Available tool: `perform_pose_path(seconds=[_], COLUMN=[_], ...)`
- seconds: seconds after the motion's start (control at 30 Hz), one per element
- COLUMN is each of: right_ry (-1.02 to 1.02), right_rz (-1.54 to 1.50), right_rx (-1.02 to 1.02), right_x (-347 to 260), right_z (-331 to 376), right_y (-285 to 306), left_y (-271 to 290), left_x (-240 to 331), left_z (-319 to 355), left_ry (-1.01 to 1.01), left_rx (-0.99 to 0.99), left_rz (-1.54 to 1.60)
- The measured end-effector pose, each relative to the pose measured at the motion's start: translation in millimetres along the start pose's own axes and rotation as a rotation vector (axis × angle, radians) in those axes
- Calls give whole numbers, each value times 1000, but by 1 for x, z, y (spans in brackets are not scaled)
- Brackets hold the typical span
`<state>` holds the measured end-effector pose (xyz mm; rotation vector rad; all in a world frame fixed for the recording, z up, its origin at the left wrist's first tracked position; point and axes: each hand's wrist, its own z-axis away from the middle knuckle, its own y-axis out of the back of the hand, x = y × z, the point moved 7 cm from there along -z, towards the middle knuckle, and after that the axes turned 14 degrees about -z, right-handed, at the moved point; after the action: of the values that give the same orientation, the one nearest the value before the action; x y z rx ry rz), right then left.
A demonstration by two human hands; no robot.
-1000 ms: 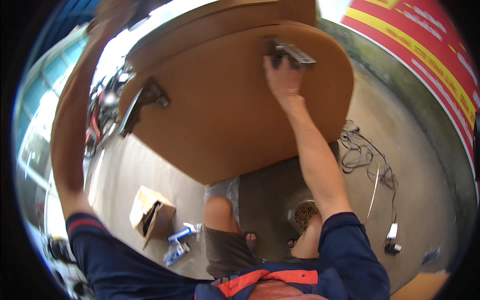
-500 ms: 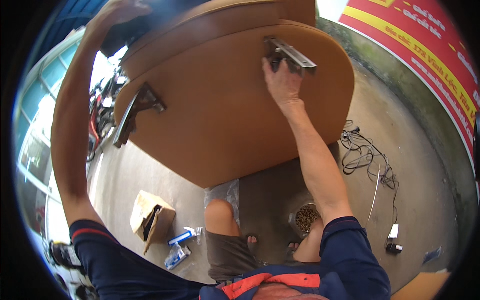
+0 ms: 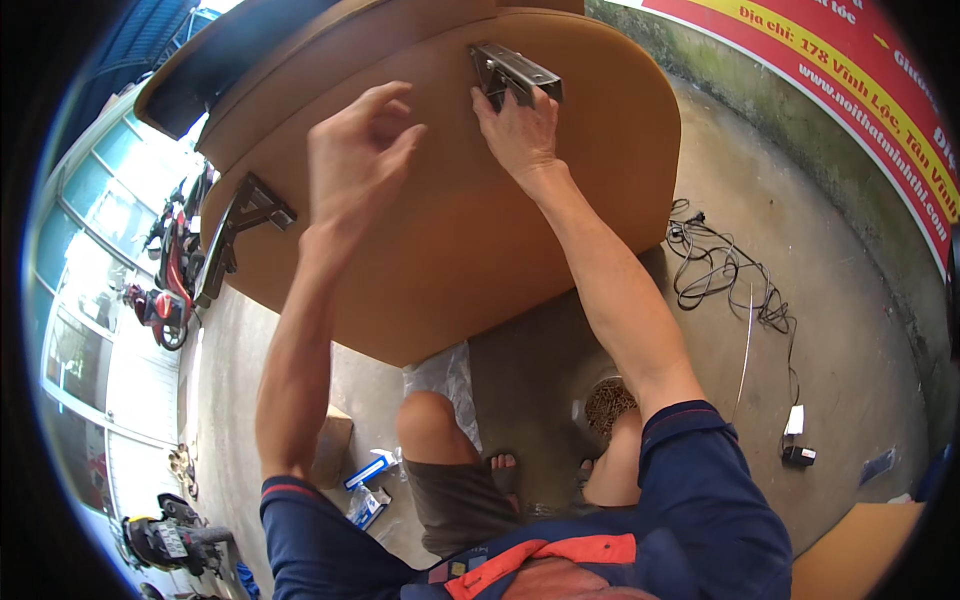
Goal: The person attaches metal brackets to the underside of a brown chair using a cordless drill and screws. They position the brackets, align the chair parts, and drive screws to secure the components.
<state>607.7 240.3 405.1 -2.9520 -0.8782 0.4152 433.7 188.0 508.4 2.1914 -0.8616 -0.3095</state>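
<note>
A large tan upholstered furniture panel [image 3: 430, 270] with a rounded edge fills the space before me. Near its upper right a dark metal bracket leg [image 3: 520, 70] stands out from the surface, and my right hand [image 3: 520, 135] has its fingers wrapped around that leg's lower side. My left hand [image 3: 355, 160] hovers over the panel to the left of it, fingers loosely bent, thumb apart, nothing in them. A second metal bracket leg [image 3: 238, 228] sits on the panel's left part, with neither hand touching it.
A clear container of screws [image 3: 608, 405] stands on the floor by my right leg. Black cable [image 3: 715, 265] lies coiled at the right. A cardboard box [image 3: 333, 450], partly behind my left arm, and blue-white packets [image 3: 370, 470] lie left. Motorbikes [image 3: 170, 290] stand farther left.
My left hand has come down from the panel's far upper-left edge to hang over its middle. My right hand stays on the bracket leg. The whole view has shifted somewhat.
</note>
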Motion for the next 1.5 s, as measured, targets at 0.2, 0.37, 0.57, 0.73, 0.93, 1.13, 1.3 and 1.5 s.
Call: perform_pose_path(seconds=[0.2,0.37,0.57,0.73,0.93,1.13,1.3,1.5], right_ry=[-373,-385,-338,-346,-368,-380,-386,-652], right_rz=[-174,-182,-143,-210,-362,-370,-389,-409], right_rx=[-151,-160,-143,-95,-57,-25,-21,-417], right_x=[34,38,30,36,45,47,43,45], right_z=[3,0,1,14,43,45,42,36], right_y=[-5,-6,-2,3,10,11,15,56], left_y=[-47,-65,-84,-91,-93,-94,-93,-99], left_x=[48,67,72,73,72,74,72,80], left_z=[-65,-102,-121,-129,-130,-126,-129,-126], left_ry=[-592,-766,-881,-938,-939,-959,-987,-1021], left_rx=[233,-33,-266,-357,-436,-394,-403,-428], left_rz=[-250,-238,-302,-320,-375,-345,-326,-393])
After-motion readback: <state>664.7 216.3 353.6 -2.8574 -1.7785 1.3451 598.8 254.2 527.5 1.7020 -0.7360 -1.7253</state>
